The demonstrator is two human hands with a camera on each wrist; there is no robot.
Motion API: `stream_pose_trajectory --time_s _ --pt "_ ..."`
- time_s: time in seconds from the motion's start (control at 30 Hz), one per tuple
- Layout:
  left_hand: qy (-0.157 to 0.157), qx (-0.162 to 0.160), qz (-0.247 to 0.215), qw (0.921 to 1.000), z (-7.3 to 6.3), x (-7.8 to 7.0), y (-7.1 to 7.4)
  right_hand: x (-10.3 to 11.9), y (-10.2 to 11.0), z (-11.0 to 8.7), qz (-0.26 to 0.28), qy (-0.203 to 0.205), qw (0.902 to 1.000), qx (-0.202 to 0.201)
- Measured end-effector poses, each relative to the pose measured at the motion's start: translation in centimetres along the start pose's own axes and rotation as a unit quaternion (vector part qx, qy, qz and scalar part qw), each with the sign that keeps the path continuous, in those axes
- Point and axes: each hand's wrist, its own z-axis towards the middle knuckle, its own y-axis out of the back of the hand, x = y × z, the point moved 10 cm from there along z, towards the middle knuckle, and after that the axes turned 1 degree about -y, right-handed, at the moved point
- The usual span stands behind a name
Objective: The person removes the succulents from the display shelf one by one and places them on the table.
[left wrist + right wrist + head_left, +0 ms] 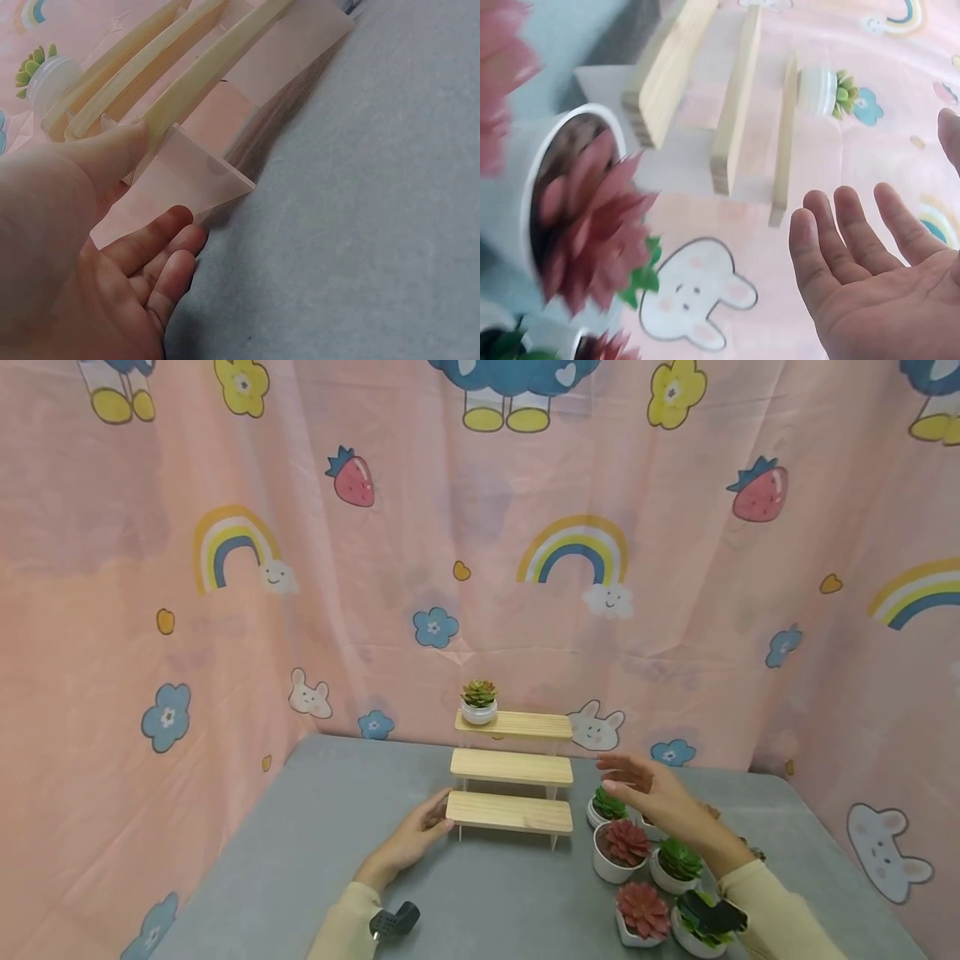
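A three-tier wooden display stand [510,812] with clear supports stands on the table. My left hand [411,839] is at the left end of its lowest board, holding it with the thumb [112,154] against the board's end; the other fingers hang below, beside the clear support. On the top board, at its left, sits a small green succulent in a white pot [478,702]. My right hand [660,802] hovers with spread, relaxed fingers and holds nothing, above the potted succulents right of the stand. Closest beneath it is a green succulent [609,803].
Several potted succulents cluster on the grey table [285,860] at the right, among them a red one in a round white pot [622,850] and another red one in front [642,912]. My right forearm covers part of the group. A pink patterned curtain [405,543] hangs behind.
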Motion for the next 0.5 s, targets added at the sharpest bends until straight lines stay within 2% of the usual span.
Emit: stream_pose_trajectory --time_s 0.13,0.5 --pt "0.006 -0.004 -0.003 1.0 0.0 0.2 0.1 0.4 -1.0 1.9 0.016 0.009 0.9998 0.004" --pt "0.0 -0.001 -0.007 1.0 0.1 0.3 0.1 1.1 -3.3 6.7 0.05 -0.002 0.9987 -0.011"
